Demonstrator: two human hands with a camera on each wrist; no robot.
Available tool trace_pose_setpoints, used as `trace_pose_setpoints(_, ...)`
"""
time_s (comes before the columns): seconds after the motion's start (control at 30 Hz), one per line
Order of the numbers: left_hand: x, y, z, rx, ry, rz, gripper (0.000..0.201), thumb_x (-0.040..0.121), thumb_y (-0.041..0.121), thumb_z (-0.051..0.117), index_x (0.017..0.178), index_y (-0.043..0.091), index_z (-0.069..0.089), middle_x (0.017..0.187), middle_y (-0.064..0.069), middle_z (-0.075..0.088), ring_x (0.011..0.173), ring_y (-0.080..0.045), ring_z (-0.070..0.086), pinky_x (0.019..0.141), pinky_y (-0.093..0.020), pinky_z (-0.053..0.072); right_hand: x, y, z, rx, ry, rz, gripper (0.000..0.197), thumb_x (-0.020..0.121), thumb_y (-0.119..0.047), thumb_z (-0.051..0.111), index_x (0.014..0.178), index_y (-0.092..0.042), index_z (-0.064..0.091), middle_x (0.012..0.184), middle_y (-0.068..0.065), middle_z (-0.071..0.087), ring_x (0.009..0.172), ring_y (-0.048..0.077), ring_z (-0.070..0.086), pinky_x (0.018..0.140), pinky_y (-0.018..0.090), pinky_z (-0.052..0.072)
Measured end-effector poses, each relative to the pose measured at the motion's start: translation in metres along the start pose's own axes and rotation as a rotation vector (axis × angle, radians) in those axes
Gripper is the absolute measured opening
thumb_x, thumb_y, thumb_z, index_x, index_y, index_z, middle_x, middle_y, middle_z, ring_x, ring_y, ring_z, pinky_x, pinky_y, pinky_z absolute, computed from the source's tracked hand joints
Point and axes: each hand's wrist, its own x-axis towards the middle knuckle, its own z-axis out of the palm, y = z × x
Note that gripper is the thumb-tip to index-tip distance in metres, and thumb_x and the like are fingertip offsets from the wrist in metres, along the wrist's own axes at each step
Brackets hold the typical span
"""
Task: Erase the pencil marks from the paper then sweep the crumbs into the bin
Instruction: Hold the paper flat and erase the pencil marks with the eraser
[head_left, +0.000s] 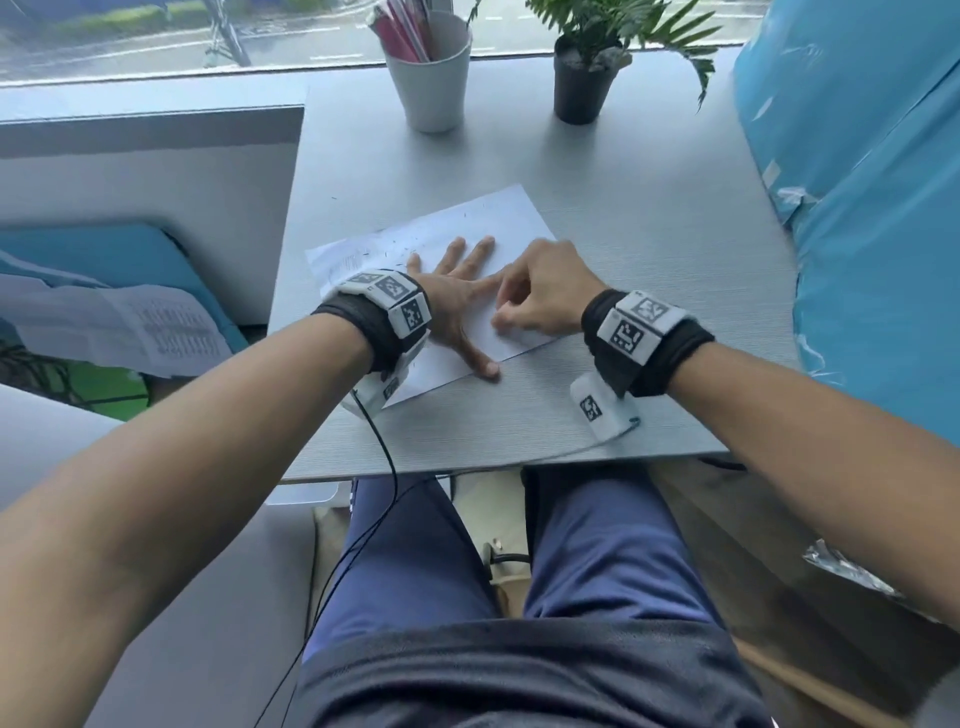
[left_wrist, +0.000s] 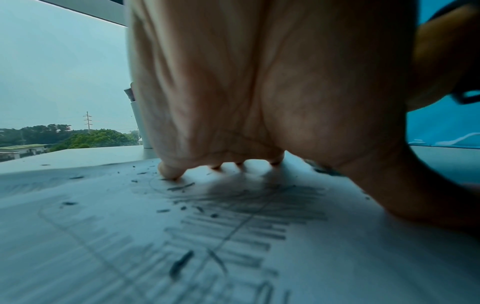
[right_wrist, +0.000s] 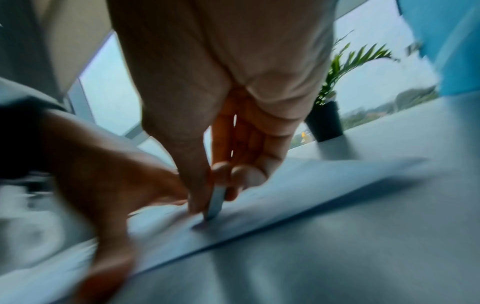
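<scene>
A white sheet of paper (head_left: 483, 218) lies askew in the middle of the grey table (head_left: 649, 218). Dark eraser crumbs (head_left: 410, 241) speckle its far half, and grey pencil marks (left_wrist: 233, 222) show under my palm in the left wrist view. My left hand (head_left: 457, 291) lies flat on the sheet with its fingers spread, pressing it down. My right hand (head_left: 540, 296) pinches a thin white eraser (right_wrist: 217, 202) between thumb and fingers, its tip touching the paper (right_wrist: 298, 195) near the sheet's front edge. The right wrist view is blurred by motion.
A white cup of pink pens (head_left: 428, 73) and a black potted plant (head_left: 582, 78) stand at the table's far edge. Blue plastic wrap (head_left: 857, 208) bulges along the right side. A printed sheet (head_left: 130, 322) lies on a blue cushion to the left. No bin shows.
</scene>
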Motion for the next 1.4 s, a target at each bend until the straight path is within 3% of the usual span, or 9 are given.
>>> trace_pose_setpoints(0.1,0.002,0.0,0.001,0.003,-0.004,0.004,0.146,0.05,0.081,0.078,0.15,0.047,-0.023,0.154,0.007,-0.043,0.143,-0.026,-0.037,0.112,-0.071,-0.012,-0.005,-0.003,0.003,-0.026,-0.094,-0.055,0.007,0.07,-0.021,0.081,0.075,-0.017,0.079,0.071,-0.005,0.073,0.062,0.004,0.063,0.054,0.006,0.043)
trace_pose_setpoints(0.2,-0.003,0.001,-0.002,-0.025,0.007,0.022,0.142,0.055,0.077,0.078,0.151,0.045,-0.021,0.156,0.006,-0.041,0.144,-0.025,-0.036,0.112,-0.071,-0.012,0.008,0.008,-0.013,0.013,0.059,0.022,0.009,0.069,-0.021,0.081,0.076,-0.017,0.08,0.072,-0.001,0.075,0.063,0.004,0.064,0.054,0.004,0.042)
trace_pose_setpoints(0.33,-0.001,0.002,0.001,-0.015,-0.001,0.003,0.144,0.053,0.078,0.079,0.151,0.045,-0.022,0.155,0.007,-0.043,0.143,-0.024,-0.038,0.113,-0.07,-0.012,-0.006,-0.003,0.003,-0.051,-0.109,-0.07,0.005,0.068,-0.023,0.079,0.072,-0.02,0.079,0.071,-0.005,0.071,0.062,0.003,0.062,0.054,0.011,0.045)
trace_pose_setpoints(0.67,0.004,-0.003,0.001,-0.056,0.032,0.014,0.156,0.047,0.076,0.083,0.151,0.04,-0.027,0.156,0.012,-0.04,0.143,-0.022,-0.037,0.112,-0.07,-0.014,0.034,0.023,-0.029,-0.048,0.086,0.057,0.013,0.071,-0.027,0.08,0.08,-0.017,0.079,0.072,-0.001,0.073,0.067,0.007,0.063,0.063,0.013,0.044)
trace_pose_setpoints(0.83,0.006,-0.003,0.001,-0.046,0.028,0.007,0.158,0.043,0.079,0.082,0.15,0.04,-0.027,0.155,0.01,-0.041,0.143,-0.024,-0.038,0.111,-0.072,-0.013,0.02,0.007,-0.019,-0.082,-0.142,-0.092,0.007,0.071,-0.026,0.081,0.076,-0.022,0.079,0.069,-0.007,0.072,0.065,0.003,0.064,0.06,0.016,0.049)
trace_pose_setpoints(0.97,0.008,-0.002,0.002,-0.037,0.033,0.011,0.157,0.045,0.079,0.082,0.15,0.04,-0.028,0.156,0.01,-0.04,0.143,-0.024,-0.037,0.11,-0.073,-0.014,0.036,0.019,-0.035,-0.041,0.081,-0.013,0.012,0.072,-0.023,0.08,0.078,-0.014,0.08,0.071,0.001,0.074,0.065,0.009,0.065,0.065,0.02,0.051)
trace_pose_setpoints(1.13,0.01,-0.003,0.002,-0.027,0.027,-0.005,0.159,0.044,0.081,0.081,0.148,0.039,-0.031,0.153,0.012,-0.044,0.142,-0.024,-0.039,0.109,-0.07,-0.016,0.005,0.006,-0.013,-0.07,-0.151,-0.094,0.007,0.07,-0.025,0.082,0.074,-0.02,0.078,0.062,-0.014,0.066,0.057,-0.003,0.058,0.052,0.006,0.042)
trace_pose_setpoints(1.3,0.008,-0.003,0.002,-0.051,0.04,0.016,0.158,0.043,0.079,0.083,0.15,0.041,-0.027,0.155,0.012,-0.041,0.143,-0.023,-0.038,0.109,-0.069,-0.017,0.027,0.025,-0.032,-0.053,0.082,0.011,0.016,0.07,-0.026,0.081,0.081,-0.016,0.079,0.073,-0.002,0.073,0.068,0.007,0.064,0.07,0.019,0.052)
trace_pose_setpoints(1.4,0.008,-0.006,0.003,-0.041,0.044,0.013,0.157,0.043,0.08,0.081,0.15,0.043,-0.027,0.155,0.014,-0.04,0.143,-0.022,-0.038,0.111,-0.07,-0.016,0.003,0.017,-0.02,-0.061,-0.086,-0.046,0.012,0.07,-0.026,0.081,0.079,-0.019,0.079,0.07,-0.009,0.071,0.066,0.002,0.064,0.067,0.017,0.053)
